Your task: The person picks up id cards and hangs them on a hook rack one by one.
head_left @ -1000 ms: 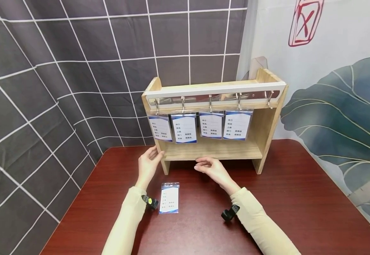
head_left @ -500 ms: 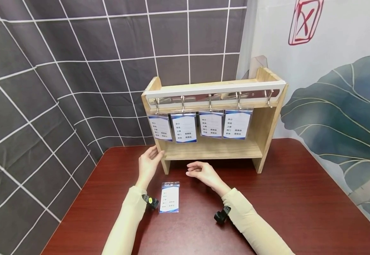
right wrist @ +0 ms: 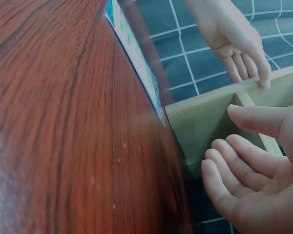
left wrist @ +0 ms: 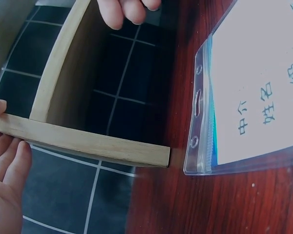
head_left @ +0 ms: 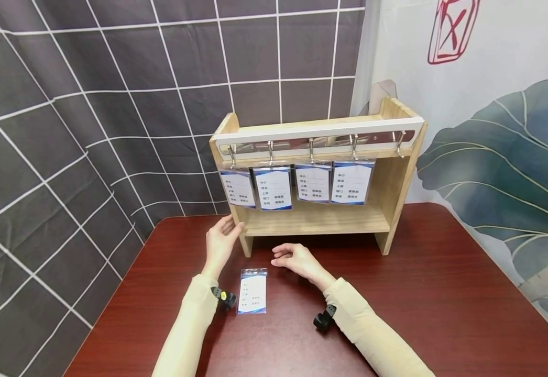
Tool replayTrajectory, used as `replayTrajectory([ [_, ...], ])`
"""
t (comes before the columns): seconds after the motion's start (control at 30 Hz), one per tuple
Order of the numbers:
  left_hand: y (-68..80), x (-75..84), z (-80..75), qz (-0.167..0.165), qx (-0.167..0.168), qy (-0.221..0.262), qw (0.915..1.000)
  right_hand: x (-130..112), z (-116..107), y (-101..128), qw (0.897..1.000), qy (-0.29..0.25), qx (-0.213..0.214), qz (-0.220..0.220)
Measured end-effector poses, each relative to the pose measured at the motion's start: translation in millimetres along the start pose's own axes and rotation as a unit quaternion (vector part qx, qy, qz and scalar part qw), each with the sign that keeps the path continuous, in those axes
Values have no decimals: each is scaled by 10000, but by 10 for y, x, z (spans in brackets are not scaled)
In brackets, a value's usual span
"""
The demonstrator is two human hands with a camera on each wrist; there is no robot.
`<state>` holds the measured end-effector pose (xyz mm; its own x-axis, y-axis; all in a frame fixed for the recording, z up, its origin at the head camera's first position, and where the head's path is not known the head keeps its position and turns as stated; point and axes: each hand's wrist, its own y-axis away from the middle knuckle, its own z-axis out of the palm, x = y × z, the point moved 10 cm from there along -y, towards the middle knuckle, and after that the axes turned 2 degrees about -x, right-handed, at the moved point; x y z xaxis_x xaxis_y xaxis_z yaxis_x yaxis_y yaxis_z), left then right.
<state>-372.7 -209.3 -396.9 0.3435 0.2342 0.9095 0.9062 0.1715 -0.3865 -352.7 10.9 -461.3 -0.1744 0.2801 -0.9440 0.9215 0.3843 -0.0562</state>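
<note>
My left hand (head_left: 220, 245) pinches the left side panel of a small wooden shelf (head_left: 321, 224). Its thumb lies on one face and its fingers on the other, as the left wrist view shows at the panel (left wrist: 88, 141). My right hand (head_left: 297, 261) hovers in front of the shelf with relaxed, slightly bent fingers and nothing between them. On the table, between the two forearms, lies a clear-sleeved name badge (head_left: 252, 294) with a white and blue card. In the right wrist view, the right hand (right wrist: 259, 180) has its thumb apart from the fingertips.
Several similar badges (head_left: 273, 188) hang in a row from metal hooks (head_left: 311, 149) on the shelf's white rail (head_left: 316, 131). The rightmost hook (head_left: 399, 144) bears no badge. The shelf stands on a dark red table (head_left: 448, 293), before a grey checked cloth (head_left: 179, 104).
My right hand has moved left and nearer to me, from under the shelf's front edge toward the badge on the table. The left hand keeps its grip on the panel.
</note>
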Motion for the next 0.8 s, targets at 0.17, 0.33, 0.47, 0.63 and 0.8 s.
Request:
replayTrajectory([
  [0.17,-8,-5,1,-58,63,-116,9999,27,91,-30,9991,343,-223,51],
  [0.33,-8,-11,21,-94,121,-289,9995,76,191,-46,9948,861,-535,130],
  [0.47,-3,-4,26,-80,118,-312,9994,98,238,-64,9923,1043,-649,153],
  [0.63,-8,0,6,-15,75,-139,9999,80,284,-95,9919,1063,-688,86],
  [0.8,6,8,-6,54,18,-45,10000,68,340,-112,9909,1129,-729,75],
])
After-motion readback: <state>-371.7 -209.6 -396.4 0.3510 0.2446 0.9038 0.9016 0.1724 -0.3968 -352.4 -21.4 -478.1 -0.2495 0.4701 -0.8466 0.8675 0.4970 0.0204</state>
